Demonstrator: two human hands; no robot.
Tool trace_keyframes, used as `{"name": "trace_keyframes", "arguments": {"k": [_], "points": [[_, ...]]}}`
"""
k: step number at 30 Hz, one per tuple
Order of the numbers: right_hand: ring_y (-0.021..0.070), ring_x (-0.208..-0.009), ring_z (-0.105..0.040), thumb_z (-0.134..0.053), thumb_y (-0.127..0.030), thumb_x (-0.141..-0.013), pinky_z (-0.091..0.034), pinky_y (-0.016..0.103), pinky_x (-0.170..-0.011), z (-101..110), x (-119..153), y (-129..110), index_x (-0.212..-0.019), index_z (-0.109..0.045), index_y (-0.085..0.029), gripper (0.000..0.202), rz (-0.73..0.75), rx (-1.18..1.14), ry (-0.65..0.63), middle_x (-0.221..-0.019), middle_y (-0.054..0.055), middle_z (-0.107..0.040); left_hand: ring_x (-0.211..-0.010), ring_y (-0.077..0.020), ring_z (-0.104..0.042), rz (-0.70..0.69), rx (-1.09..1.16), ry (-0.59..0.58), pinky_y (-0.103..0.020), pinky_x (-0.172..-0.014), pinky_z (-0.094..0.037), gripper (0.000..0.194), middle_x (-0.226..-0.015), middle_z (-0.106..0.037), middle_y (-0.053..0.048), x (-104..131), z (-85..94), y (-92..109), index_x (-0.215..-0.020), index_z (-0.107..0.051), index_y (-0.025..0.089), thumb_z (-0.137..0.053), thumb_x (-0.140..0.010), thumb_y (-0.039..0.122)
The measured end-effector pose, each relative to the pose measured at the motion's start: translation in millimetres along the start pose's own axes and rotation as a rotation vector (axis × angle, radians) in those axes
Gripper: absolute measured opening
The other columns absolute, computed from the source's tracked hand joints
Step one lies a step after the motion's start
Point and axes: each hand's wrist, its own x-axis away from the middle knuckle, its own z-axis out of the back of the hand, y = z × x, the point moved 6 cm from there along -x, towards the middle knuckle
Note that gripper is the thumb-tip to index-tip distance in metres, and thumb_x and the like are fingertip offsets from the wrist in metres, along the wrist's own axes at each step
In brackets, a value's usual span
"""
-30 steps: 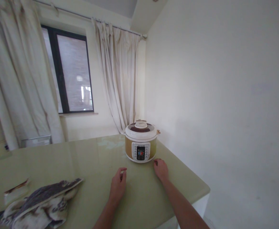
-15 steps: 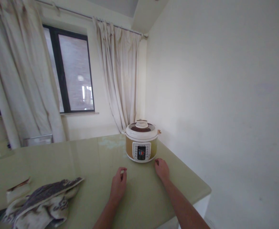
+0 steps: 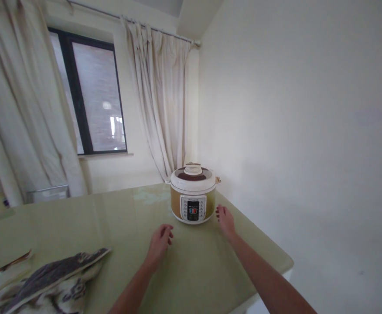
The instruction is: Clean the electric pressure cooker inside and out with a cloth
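Observation:
A round electric cooker with a white lid and a front control panel stands on the green table, near its far right corner. My right hand is beside the cooker's lower right side, fingers slightly curled and apart, holding nothing. In front of the cooker and to its left, my left hand is over the table with loosely bent fingers, also holding nothing. Neither hand visibly grips the cooker.
A crumpled grey and white patterned cloth lies at the table's near left, with a small pale packet behind it. A white wall runs along the right. Curtains and a window are behind the table.
My right hand has moved up and slightly right along the cooker's side, its fingers loosening. My left hand has shifted slightly, and its fingers have spread. The view has turned a little.

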Motion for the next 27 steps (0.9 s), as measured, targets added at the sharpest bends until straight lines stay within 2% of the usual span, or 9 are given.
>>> {"name": "trace_keyframes", "arguments": {"k": [3,5,7,9,13,15,20,24,27], "points": [[0.02,-0.086,-0.071,-0.04,-0.062,-0.102,-0.057,0.028,-0.071,17.0,-34.9,-28.1,-0.104,-0.065,-0.019,0.05,-0.128,-0.451,0.048,-0.103,0.011,-0.076,-0.082,-0.0189,-0.066,0.077,0.227,0.056,-0.029,-0.067,-0.048,0.054,-0.099,-0.072,-0.012,-31.4,8.5,28.6,-0.1,-0.068,0.016,-0.068,-0.074,0.062],[0.02,-0.087,-0.072,-0.042,-0.062,-0.102,-0.058,0.028,-0.072,25.9,-58.0,-53.7,-0.107,-0.065,-0.019,0.049,-0.169,-0.596,0.046,-0.1,0.01,-0.076,-0.094,-0.0198,-0.067,0.127,0.43,0.123,-0.031,-0.079,-0.051,0.043,-0.114,-0.072,-0.015,-56.8,13.1,51.5,-0.105,-0.066,0.016,-0.064,-0.083,0.053],[0.0195,-0.086,-0.072,-0.046,-0.061,-0.102,-0.058,0.028,-0.071,31.7,-75.8,-76.4,-0.106,-0.065,-0.019,0.046,-0.195,-0.643,0.021,-0.096,0.009,-0.076,-0.1,-0.0196,-0.067,0.161,0.54,0.16,-0.032,-0.085,-0.05,0.039,-0.122,-0.07,-0.016,-82.7,14.9,74.3,-0.112,-0.063,0.018,-0.057,-0.091,0.049],[0.0184,-0.083,-0.071,-0.051,-0.06,-0.101,-0.057,0.027,-0.071,33.3,-85.5,-90.6,-0.101,-0.064,-0.02,0.042,-0.229,-0.648,-0.025,-0.091,0.008,-0.075,-0.104,-0.0193,-0.066,0.178,0.569,0.166,-0.031,-0.087,-0.049,0.043,-0.128,-0.067,-0.015,-106.0,14.9,94.3,-0.123,-0.06,0.019,-0.049,-0.096,0.051],[0.0169,-0.077,-0.068,-0.059,-0.057,-0.098,-0.056,0.028,-0.073,30.1,-85.6,-94.9,-0.091,-0.064,-0.02,0.037,-0.27,-0.678,-0.079,-0.084,0.005,-0.073,-0.102,-0.0196,-0.065,0.228,0.605,0.06,-0.031,-0.082,-0.047,0.057,-0.121,-0.067,-0.012,-136.2,5.2,117.9,-0.135,-0.056,0.02,-0.039,-0.098,0.06],[0.0171,-0.079,-0.068,-0.06,-0.055,-0.096,-0.054,0.028,-0.074,27.4,-81.7,-92.3,-0.091,-0.066,-0.02,0.036,-0.25,-0.691,-0.069,-0.086,0.004,-0.074,-0.093,-0.0193,-0.065,0.241,0.667,0.036,-0.03,-0.077,-0.046,0.058,-0.11,-0.068,-0.01,-143.0,-0.8,122.1,-0.137,-0.055,0.02,-0.037,-0.098,0.059],[0.0179,-0.091,-0.068,-0.059,-0.058,-0.09,-0.049,0.028,-0.08,20.7,-70.7,-90.2,-0.1,-0.069,-0.021,0.039,-0.211,-0.693,0.027,-0.1,0.002,-0.077,-0.071,-0.0157,-0.058,0.277,0.801,0.163,-0.027,-0.064,-0.043,0.05,-0.098,-0.063,-0.006,-145.4,-6.9,122.2,-0.134,-0.053,0.017,-0.042,-0.095,0.046],[0.0181,-0.098,-0.067,-0.05,-0.06,-0.089,-0.049,0.027,-0.081,15.5,-62.6,-94.4,-0.104,-0.064,-0.023,0.042,-0.307,-0.788,0.053,-0.11,0.002,-0.077,-0.074,-0.0179,-0.06,0.303,0.823,0.199,-0.029,-0.065,-0.045,0.052,-0.104,-0.064,-0.011,-138.3,-4.6,131.4,-0.134,-0.053,0.015,-0.041,-0.093,0.044],[0.0184,-0.1,-0.067,-0.045,-0.059,-0.088,-0.048,0.028,-0.08,15.0,-60.2,-101.1,-0.101,-0.061,-0.024,0.041,-0.313,-0.808,0.036,-0.112,0.002,-0.076,-0.075,-0.0196,-0.061,0.332,0.819,0.211,-0.031,-0.065,-0.047,0.051,-0.102,-0.063,-0.012,-127.3,1.5,141.1,-0.13,-0.057,0.015,-0.042,-0.09,0.043]]}}
